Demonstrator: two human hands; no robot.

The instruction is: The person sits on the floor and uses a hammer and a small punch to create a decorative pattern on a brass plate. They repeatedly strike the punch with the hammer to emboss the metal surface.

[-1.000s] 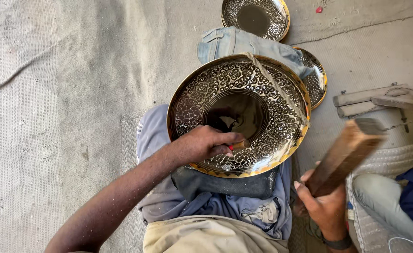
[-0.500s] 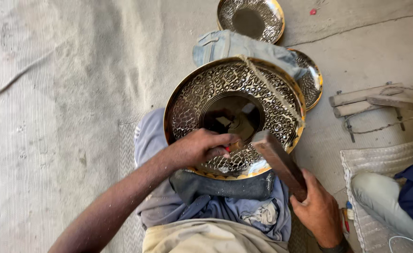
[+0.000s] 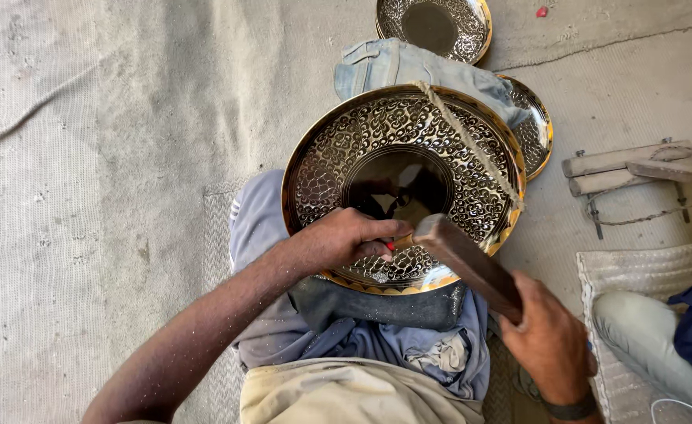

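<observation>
Head view: left hand (image 3: 344,239) grip closed on a small punch, mostly hidden; right hand (image 3: 549,339) clamps wooden mallet (image 3: 465,263). Engraved brass plate (image 3: 402,184) at centre; two plates at 12–1 o'clock, partly covered. Concrete floor (image 3: 110,157).

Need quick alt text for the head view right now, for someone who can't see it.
Seen from above, the left hand holds a small tool against the rim of a large engraved brass plate on the lap, while the right hand holds a wooden mallet at the tool. Two similar plates lie beyond.
</observation>
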